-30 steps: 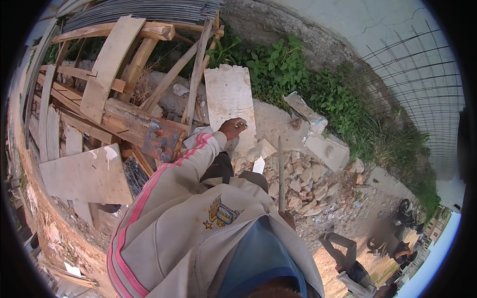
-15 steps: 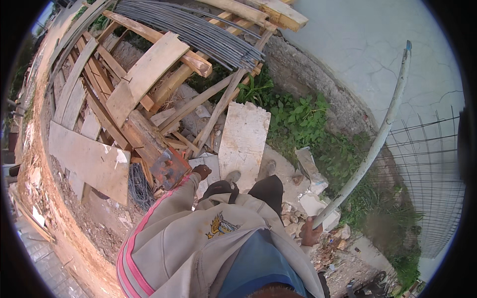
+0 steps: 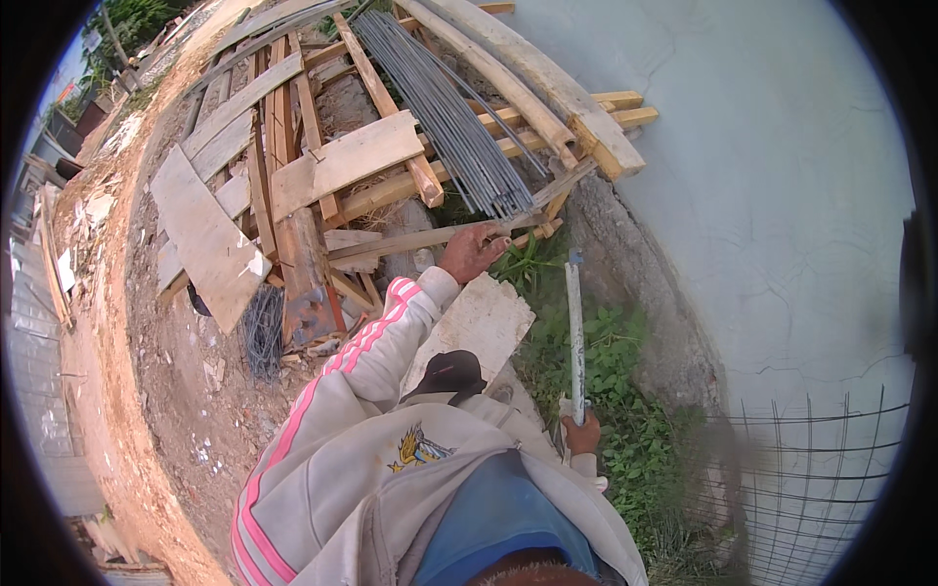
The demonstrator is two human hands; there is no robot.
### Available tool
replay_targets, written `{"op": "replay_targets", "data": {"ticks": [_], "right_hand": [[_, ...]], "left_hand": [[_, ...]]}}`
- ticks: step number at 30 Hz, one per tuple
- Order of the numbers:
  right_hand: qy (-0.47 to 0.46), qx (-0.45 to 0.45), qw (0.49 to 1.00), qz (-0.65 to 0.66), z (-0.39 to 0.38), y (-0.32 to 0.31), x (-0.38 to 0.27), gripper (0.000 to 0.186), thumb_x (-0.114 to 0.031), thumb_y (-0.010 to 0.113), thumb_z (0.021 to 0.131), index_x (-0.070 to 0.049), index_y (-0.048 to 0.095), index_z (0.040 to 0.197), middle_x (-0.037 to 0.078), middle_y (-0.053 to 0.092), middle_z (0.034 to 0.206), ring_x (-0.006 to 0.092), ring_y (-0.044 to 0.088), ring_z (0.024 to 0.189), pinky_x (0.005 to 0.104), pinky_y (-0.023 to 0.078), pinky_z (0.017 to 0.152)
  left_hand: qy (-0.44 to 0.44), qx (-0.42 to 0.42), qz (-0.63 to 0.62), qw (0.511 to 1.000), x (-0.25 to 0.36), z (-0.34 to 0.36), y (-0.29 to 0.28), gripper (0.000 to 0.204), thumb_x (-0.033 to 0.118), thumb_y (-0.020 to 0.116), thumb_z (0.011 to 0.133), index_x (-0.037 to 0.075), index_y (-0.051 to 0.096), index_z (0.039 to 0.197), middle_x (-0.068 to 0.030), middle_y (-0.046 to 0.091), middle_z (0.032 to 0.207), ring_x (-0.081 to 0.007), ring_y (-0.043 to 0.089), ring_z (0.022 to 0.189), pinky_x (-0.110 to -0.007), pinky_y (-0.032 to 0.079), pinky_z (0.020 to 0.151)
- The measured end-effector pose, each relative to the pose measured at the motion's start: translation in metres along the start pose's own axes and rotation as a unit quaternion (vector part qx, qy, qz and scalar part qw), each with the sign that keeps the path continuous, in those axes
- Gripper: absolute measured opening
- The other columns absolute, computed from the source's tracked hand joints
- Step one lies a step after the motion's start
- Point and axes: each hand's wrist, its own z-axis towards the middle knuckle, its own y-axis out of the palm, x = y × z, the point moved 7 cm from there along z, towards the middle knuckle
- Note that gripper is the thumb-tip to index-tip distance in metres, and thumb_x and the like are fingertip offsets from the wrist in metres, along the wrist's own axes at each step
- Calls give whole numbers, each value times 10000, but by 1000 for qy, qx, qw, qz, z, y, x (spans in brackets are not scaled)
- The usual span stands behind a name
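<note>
**A pale pole (image 3: 576, 337) clasped near its lower end**

At left, a tangle of wire (image 3: 262, 337) lies beside stacked timber. Toward the centre, the left grip (image 3: 472, 254) is at a narrow plank (image 3: 391, 246), close to the ends of the steel rods (image 3: 440, 117); its fingers are loosely curled, and whether they touch the plank cannot be told. Farther right, the pole rises in front of green plants (image 3: 625, 342), its lower part grasped in the right grip (image 3: 583, 432). It appears stiff, probably manageable one-handed; its material is uncertain. A hold nearer mid-length should reduce tipping. At far right is wire mesh (image 3: 811, 479).
</note>
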Motion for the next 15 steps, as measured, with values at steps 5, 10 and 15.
{"op": "replay_targets", "data": {"ticks": [5, 10, 15], "right_hand": [[52, -101, 985, -131, -8, 34, 87, 470, -399, 788, 668, -32, 713, 951, 203, 699, 820, 368, 688, 715, 477, 529, 636], [135, -133, 967, -172, 43, -20, 53, 468, -401, 788, 670, -30, 712, 944, 200, 697, 811, 364, 684, 706, 475, 528, 631], [166, -82, 963, -195, 79, -100, 11, 467, -404, 789, 671, -27, 711, 938, 196, 694, 803, 359, 681, 697, 473, 526, 625]], "left_hand": [[-40, 77, 224, 971, -3, 124, -43, 315, 312, 628, 881, 74, 705, 1073, -167, 695, 1027, -351, 671, 959, -457, 531, 844], [-110, 0, 322, 940, -37, 238, -37, 388, 368, 629, 897, 120, 652, 1194, -129, 691, 1127, -312, 655, 1060, -437, 530, 876], [-49, -128, 354, 925, -58, 326, 58, 383, 388, 589, 932, 94, 663, 1166, -114, 704, 1096, -293, 673, 1019, -439, 544, 838]]}}
